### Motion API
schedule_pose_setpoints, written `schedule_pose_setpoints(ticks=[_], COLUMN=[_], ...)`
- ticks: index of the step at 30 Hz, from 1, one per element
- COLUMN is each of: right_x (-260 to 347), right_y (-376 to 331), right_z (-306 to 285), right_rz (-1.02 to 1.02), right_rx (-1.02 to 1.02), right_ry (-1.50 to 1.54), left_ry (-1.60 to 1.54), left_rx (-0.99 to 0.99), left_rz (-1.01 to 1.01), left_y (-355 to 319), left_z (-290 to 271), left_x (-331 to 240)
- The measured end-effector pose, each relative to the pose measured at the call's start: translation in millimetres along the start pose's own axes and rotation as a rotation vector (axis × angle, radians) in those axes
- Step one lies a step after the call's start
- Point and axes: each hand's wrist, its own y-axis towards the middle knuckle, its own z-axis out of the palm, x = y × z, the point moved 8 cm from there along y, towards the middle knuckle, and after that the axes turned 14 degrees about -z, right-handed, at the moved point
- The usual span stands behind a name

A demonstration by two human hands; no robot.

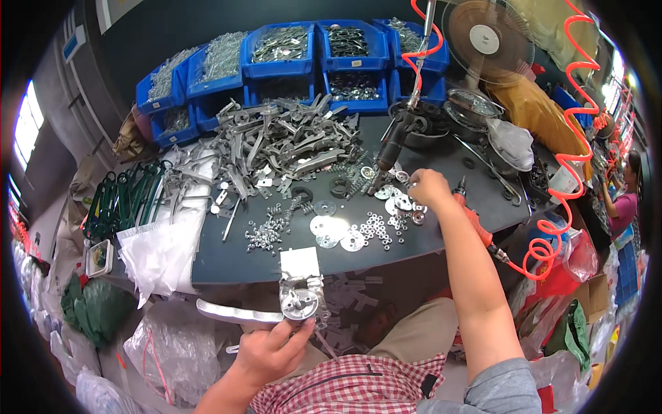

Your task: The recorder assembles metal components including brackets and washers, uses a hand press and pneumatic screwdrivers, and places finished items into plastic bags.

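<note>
My left hand [272, 350] holds a metal bracket assembly [299, 279] in front of the bench's near edge. A round metal disc [301, 304] sits on the assembly's near end, by my fingertips. From its left side sticks out a long silver lever [234, 312]. On the bench, my right hand [430, 188] is down at a pile of round metal caps [395, 201], its fingers curled together. Whatever is between those fingertips is hidden. Beside the pile lie many small nuts [374, 228] and several flat metal discs [329, 230].
Blue bins [279, 55] of metal parts line the back. A heap of grey metal levers [283, 141] fills the middle. A black power driver [394, 141] hangs above the bench. Right of my hand lies a red air tool [476, 219] on a coiled red hose [541, 252].
</note>
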Motion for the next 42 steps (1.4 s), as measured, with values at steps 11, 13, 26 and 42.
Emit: schedule_pose_setpoints(ticks=[11, 13, 26, 42], right_x=[231.6, 239.2, 208.0, 206.0], right_y=[-132.7, -136.3, -169.9, -216.0], right_z=[-18.5, -13.7, -7.7, 150.5], right_rz=[-0.366, -0.398, -0.721, -0.411], right_rx=[0.253, 0.233, -0.047, 0.242], right_ry=[1.942, 1.934, 0.884, 0.656], left_ry=[0.014, -0.01, 0.051, -0.215], left_rx=[0.067, 0.036, -0.045, 0.613], left_rz=[0.069, 0.094, 0.033, -0.018], left_y=[10.7, 13.3, 6.5, -23.5], left_z=[1.9, -2.9, -18.4, 44.3], left_x=[-10.9, -12.3, 5.8, -28.0])
